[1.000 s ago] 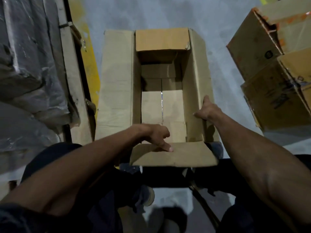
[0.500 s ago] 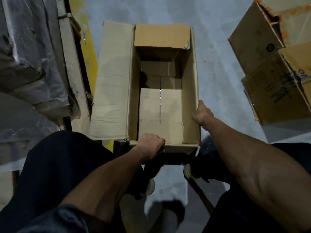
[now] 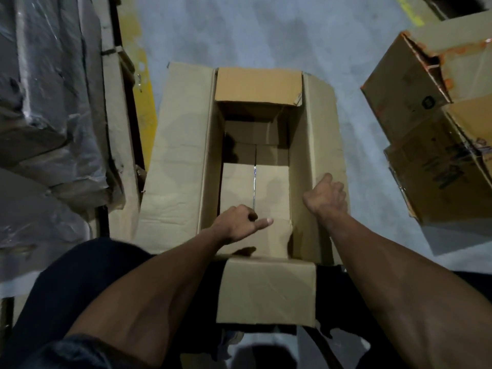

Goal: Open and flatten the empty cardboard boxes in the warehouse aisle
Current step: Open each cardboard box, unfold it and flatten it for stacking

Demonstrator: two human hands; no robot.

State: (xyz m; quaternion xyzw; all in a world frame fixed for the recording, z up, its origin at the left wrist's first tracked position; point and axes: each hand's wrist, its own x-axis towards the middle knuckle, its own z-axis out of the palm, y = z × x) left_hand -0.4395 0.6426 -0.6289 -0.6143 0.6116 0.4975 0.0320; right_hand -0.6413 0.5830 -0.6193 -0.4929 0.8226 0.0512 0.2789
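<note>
An open cardboard box (image 3: 255,161) stands on the grey, mottled concrete floor (image 3: 239,30) right in front of the person, its top wide open and all four flaps folded out: a long left flap (image 3: 178,145) lying broad and creased, a long right flap (image 3: 319,123), a short far flap (image 3: 258,86) of a warmer orange-brown with a torn corner, and a short near flap (image 3: 266,291) hanging toward the person's dark-clothed legs. The board is matte, pale tan and softly dented; inside, the bottom panels meet along a thin shiny seam of tape (image 3: 254,187). The left hand (image 3: 237,225) reaches down inside the box near its close wall, fingers curled under and the thumb stuck out sideways — whether it grips anything I cannot tell. The right hand (image 3: 326,195) rests over the right wall's upper edge, its fingers curled round the edge where the right flap folds out. To the right, well apart, lie stacked brown boxes (image 3: 426,129) with ragged orange-stained edges and dark printing. On the left sit bundles wrapped in crinkled, glossy plastic film (image 3: 48,102) beside a yellow floor stripe (image 3: 143,83).
</note>
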